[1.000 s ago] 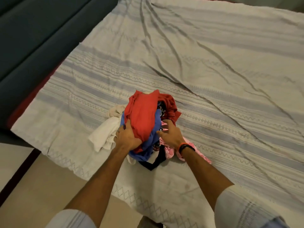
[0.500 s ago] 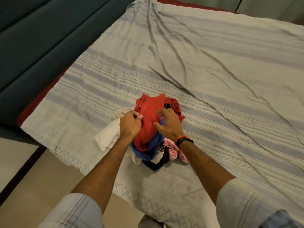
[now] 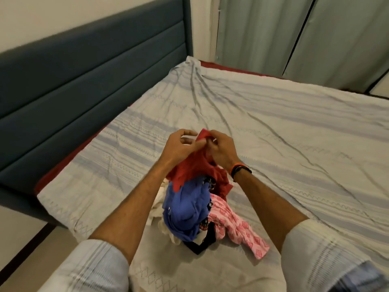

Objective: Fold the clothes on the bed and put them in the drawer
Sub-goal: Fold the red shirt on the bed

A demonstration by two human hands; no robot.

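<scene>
Red garment [image 3: 190, 167]: lifted at its far end, long axis running near-to-far, top edge pointing away toward the far side of the bed [image 3: 273, 127]. Lower part trails down onto the clothes pile [image 3: 195, 209], touching the blue garment [image 3: 185, 209] beneath it.

Left hand [image 3: 181, 145]: raised above the pile, back of hand toward camera, forearm reaching in from near left. Thumb and fingers curl inward and pinch the upper edge of the red cloth at its left side.

Right hand [image 3: 221, 149]: raised at the same height, just beside the left hand, forearm coming in from near right. Fingers bent and closed onto the same upper edge from the right. A dark and orange wristband [image 3: 240, 170] sits on this wrist. Both sleeves are pale and striped.

Appearance of red garment: plain red, bunched and crumpled, no clear outline of sleeves or neck; type cannot be told.

Pile: lies on the near part of the bed, near its left edge. Blue garment bundled in the middle; pink patterned cloth [image 3: 237, 228] spreads out to the near right; white cloth [image 3: 160, 213] at the left; a black piece [image 3: 202, 245] at the near edge.

Bedcover is pale with grey-blue stripes, creased. Dark padded headboard [image 3: 84, 81] at left; pale curtains [image 3: 305, 39] at far right.
</scene>
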